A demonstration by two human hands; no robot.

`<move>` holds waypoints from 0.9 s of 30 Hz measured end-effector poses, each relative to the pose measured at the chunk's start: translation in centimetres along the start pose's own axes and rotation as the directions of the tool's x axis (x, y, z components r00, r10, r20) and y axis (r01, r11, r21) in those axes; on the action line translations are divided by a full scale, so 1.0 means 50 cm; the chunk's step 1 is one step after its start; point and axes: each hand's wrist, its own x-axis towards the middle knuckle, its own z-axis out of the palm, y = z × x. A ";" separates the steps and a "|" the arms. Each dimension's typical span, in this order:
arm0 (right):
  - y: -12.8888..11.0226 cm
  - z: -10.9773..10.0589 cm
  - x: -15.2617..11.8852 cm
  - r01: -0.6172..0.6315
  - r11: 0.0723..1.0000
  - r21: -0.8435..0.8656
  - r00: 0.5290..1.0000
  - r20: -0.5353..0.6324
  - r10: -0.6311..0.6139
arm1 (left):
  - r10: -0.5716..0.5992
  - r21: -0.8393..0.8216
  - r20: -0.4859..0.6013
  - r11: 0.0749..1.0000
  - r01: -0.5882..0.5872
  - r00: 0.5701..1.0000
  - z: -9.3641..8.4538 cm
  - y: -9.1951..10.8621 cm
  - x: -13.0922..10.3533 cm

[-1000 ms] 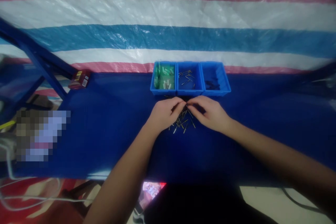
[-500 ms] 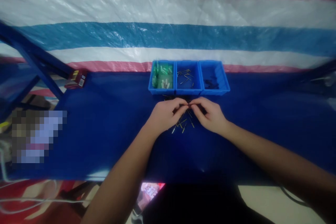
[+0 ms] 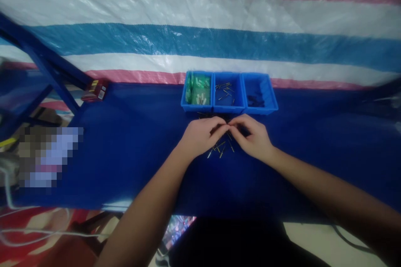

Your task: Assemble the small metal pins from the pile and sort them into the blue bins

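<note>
Blue tabletop (image 3: 140, 133) in head view, w/ both my bare hands over it near the middle. L hand (image 3: 199, 137): thumb & index fingertips pinched together. R hand (image 3: 257, 138): same pinch, its tips meeting or almost meeting the left's; can't tell which. Anything between the tips is too small/hidden to make out.

Thin metal pins (image 3: 222, 151) lie in a loose pile on the tabletop, under & just beside my fingers, pointing all ways; some partly covered by my hands.

Just beyond, 3 blue bins side by side. L bin (image 3: 197, 109): green plastic (image 3: 205, 82) w/ small white pcs (image 3: 202, 99). Mid bin (image 3: 229, 109): a few more metal pins, scattered. R bin (image 3: 260, 111): small dark pcs (image 3: 256, 103), shape unclear.

Dk red box (image 3: 93, 91) sits well apart, at the tabletop's far L end, near a blue metal frame (image 3: 52, 71). Striped plastic sheet (image 3: 188, 41) (red/white/blue) hangs behind. Lit screen (image 3: 178, 230) shows below the near edge, partly behind my L forearm.
</note>
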 end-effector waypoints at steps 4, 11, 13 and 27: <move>0.002 0.000 0.000 -0.014 0.999 -0.039 1.000 0.006 0.014 | -0.004 -0.038 -0.024 0.999 0.003 1.000 -0.002 0.002 -0.002; 0.008 -0.001 -0.003 0.023 1.000 -0.006 1.000 0.005 -0.023 | -0.020 -0.016 0.007 1.000 0.021 1.000 -0.001 -0.002 0.000; 0.008 0.000 -0.003 0.026 1.000 0.004 1.000 0.001 -0.026 | -0.014 -0.016 0.003 1.000 0.014 1.000 -0.001 -0.003 0.000; 0.006 0.001 -0.003 0.036 0.999 0.016 0.999 -0.016 -0.035 | -0.013 -0.030 0.006 0.999 0.013 1.000 0.000 -0.001 0.000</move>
